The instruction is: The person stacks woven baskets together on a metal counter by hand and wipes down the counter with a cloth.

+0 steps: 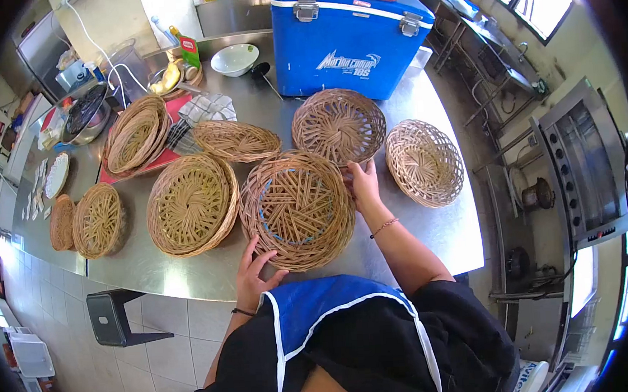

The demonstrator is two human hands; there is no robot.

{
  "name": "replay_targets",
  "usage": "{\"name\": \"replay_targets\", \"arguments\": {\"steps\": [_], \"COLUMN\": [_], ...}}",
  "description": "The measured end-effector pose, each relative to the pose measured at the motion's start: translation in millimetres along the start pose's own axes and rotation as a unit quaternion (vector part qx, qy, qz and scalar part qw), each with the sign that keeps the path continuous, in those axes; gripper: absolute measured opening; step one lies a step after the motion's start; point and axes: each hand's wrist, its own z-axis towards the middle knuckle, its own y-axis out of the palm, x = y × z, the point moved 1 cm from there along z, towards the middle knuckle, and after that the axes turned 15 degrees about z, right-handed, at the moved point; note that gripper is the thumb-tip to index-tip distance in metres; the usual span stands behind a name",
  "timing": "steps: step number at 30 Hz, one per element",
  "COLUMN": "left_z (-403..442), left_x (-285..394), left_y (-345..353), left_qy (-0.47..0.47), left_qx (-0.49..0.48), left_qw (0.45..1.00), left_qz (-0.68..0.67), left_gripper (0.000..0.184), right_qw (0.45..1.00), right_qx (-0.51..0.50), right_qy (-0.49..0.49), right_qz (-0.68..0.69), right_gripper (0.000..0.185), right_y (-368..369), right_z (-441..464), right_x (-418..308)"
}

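Note:
A round wicker basket [297, 208] with a thin blue ring woven round its base lies on the steel table in front of me. My left hand [255, 273] holds its lower left rim, fingers spread along the weave. At its upper right rim is my right hand [363, 187], thumb and fingers bent around the edge; the fingertips come close to the lower rim of a darker openwork basket [338, 126] behind it. A paler openwork basket [424, 164] stands to the right. To the left sit a round stacked basket [191, 203] and an oval basket [237, 140].
More baskets [100, 220] and a leaning basket stack [135, 135] fill the left side. A blue cooler box [351, 39] stands at the back, beside a white bowl [234, 59] and a black ladle [261, 70]. A checked cloth [207, 110] lies behind the baskets. A black stool [113, 318] stands below the table.

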Motion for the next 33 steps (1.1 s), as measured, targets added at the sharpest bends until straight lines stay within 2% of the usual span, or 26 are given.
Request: {"name": "replay_targets", "arguments": {"steps": [1, 5, 9, 13, 17, 26, 33], "left_z": [-1, -1, -2, 0, -1, -1, 0], "left_x": [-1, -2, -6, 0, 1, 9, 13], "left_y": [1, 4, 5, 2, 1, -1, -2], "left_qy": [0.003, 0.022, 0.025, 0.014, 0.005, 0.004, -0.007], "left_qx": [0.001, 0.019, 0.005, -0.006, -0.018, -0.013, -0.013], "left_qw": [1.000, 1.000, 1.000, 1.000, 1.000, 1.000, 1.000], "left_qz": [0.001, -0.001, 0.000, -0.001, -0.003, -0.006, -0.002], "left_gripper": [0.048, 0.047, 0.048, 0.047, 0.046, 0.044, 0.044], "right_qw": [1.000, 0.997, 0.995, 0.993, 0.991, 0.979, 0.986], "right_qx": [-0.012, -0.012, -0.044, -0.034, -0.002, 0.092, 0.123], "right_qy": [-0.028, -0.073, -0.094, -0.110, -0.131, -0.177, -0.110], "right_qz": [0.004, -0.028, 0.000, 0.015, 0.034, 0.036, 0.012], "right_gripper": [0.050, 0.064, 0.063, 0.038, 0.034, 0.034, 0.039], "right_y": [1, 13, 16, 11, -17, -99, -127], "right_z": [0, -16, -21, -45, -62, -86, -90], "right_x": [1, -10, -17, -40, -73, -123, -112]}}
